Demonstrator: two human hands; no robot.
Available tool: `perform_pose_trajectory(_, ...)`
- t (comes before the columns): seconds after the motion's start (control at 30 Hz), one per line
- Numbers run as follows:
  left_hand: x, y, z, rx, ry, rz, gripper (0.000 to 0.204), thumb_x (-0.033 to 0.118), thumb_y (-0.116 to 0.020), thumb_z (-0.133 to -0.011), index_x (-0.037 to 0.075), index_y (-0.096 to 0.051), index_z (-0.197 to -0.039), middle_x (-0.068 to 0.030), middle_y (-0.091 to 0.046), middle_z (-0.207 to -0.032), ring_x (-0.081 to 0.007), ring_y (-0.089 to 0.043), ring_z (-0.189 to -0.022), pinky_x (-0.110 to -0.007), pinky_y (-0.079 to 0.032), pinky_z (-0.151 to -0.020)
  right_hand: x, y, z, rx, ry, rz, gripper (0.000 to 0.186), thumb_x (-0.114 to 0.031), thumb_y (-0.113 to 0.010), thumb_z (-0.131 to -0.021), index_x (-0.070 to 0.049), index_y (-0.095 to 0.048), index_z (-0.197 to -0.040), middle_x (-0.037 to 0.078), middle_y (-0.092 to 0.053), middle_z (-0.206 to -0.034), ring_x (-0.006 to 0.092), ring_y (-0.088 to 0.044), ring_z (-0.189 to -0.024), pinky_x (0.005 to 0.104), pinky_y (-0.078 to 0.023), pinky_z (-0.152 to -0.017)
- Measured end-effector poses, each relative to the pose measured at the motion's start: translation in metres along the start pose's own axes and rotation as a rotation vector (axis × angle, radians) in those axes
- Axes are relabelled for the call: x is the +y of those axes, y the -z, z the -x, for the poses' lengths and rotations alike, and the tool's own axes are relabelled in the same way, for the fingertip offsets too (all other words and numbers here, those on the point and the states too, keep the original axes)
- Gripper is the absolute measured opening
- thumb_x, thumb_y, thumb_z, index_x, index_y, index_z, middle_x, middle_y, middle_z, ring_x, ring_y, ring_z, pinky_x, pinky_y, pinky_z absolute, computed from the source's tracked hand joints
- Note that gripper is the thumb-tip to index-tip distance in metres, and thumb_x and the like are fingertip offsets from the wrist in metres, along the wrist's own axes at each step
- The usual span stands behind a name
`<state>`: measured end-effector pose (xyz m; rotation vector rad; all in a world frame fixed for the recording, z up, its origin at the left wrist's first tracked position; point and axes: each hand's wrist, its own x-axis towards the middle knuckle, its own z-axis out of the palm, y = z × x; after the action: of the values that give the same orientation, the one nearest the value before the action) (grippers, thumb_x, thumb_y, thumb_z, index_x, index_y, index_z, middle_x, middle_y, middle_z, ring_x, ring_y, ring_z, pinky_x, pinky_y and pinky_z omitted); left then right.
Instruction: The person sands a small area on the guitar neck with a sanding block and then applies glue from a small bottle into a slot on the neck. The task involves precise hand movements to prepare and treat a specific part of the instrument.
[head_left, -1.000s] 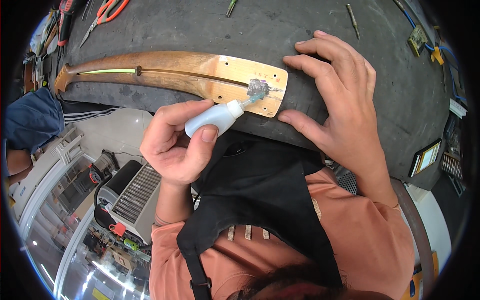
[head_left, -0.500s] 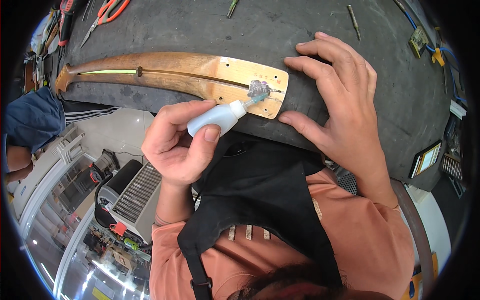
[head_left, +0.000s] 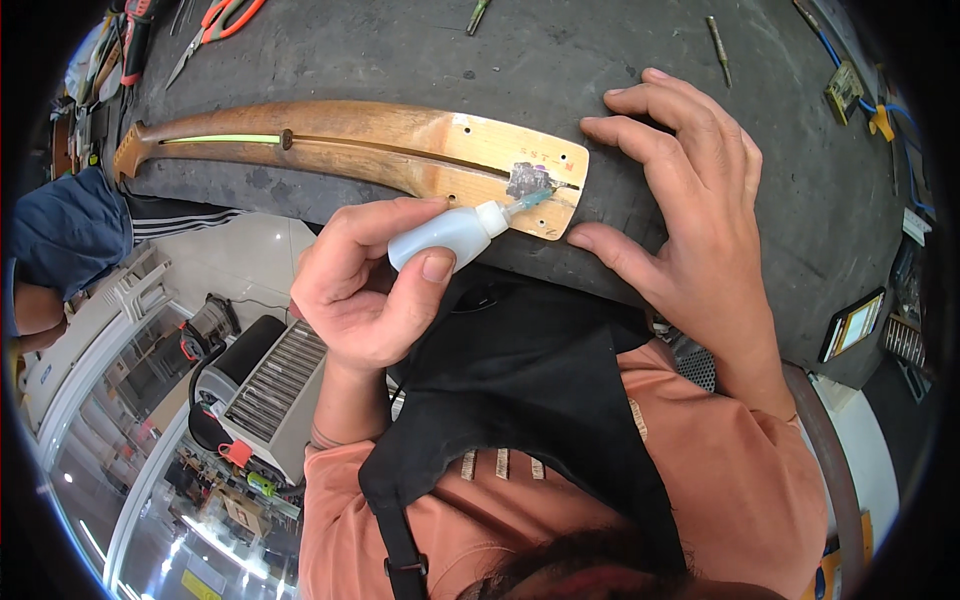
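Observation:
A wooden guitar neck [head_left: 370, 125] lies on the dark work surface, its pale, squared heel at the right. A slot runs along it, with a bright green strip [head_left: 225, 139] showing in its left part. My left hand [head_left: 370, 280] pinches a small translucent squeeze bottle [head_left: 440, 240] between thumb and fingers. The bottle's thin bluish nozzle [head_left: 527, 203] points at the slot's end, beside a dark grey patch [head_left: 527, 180] on the heel. Whether liquid is coming out cannot be seen. My right hand [head_left: 690, 180] rests with fingers spread around the heel's end, thumb close to its corner.
Orange-handled scissors [head_left: 215, 30] lie at the far left. Two slim metal tools, one a greenish rod [head_left: 719, 50], lie on the far side. A blue cable with a yellow clip [head_left: 881, 122] and a lit screen device [head_left: 853, 323] are at the right. Another person's sleeve [head_left: 70, 225] shows at left.
The whole view has shifted slightly. The bottle's nozzle has crept a little toward the heel's right end. My right hand keeps its spread pose.

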<state>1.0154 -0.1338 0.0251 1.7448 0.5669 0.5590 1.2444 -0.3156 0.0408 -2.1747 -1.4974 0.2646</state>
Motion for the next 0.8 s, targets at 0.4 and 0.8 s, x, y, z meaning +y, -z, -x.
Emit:
perform_pose_trajectory(0.4,-0.002,0.006,0.002,0.037,0.011,0.001,0.038,0.018,-0.08,-0.105,-0.013,-0.07,-0.125,-0.0194,-0.078,-0.096,-0.0157,-0.073,-0.072,-0.024,-0.054,-0.062,0.001,-0.001,0.0,0.005,0.003,-0.01,0.072,-0.036,-0.097,-0.074,-0.013,-0.074,-0.138,0.007,-0.066,-0.15,0.0355,-0.054,-0.154,0.0501,-0.033,-0.124)
perform_pose_trajectory(0.8,-0.001,0.019,0.006,0.049,0.127,0.28,0.034,0.006,-0.082,-0.103,-0.012,-0.071,-0.13,-0.0163,-0.08,-0.109,-0.0152,-0.077,-0.09,-0.026,-0.061,-0.08,0.0,-0.001,0.0,0.005,0.01,0.01,0.071,-0.038,-0.096,-0.076,-0.012,-0.073,-0.138,0.008,-0.067,-0.15,0.036,-0.054,-0.154,0.0505,-0.034,-0.123)
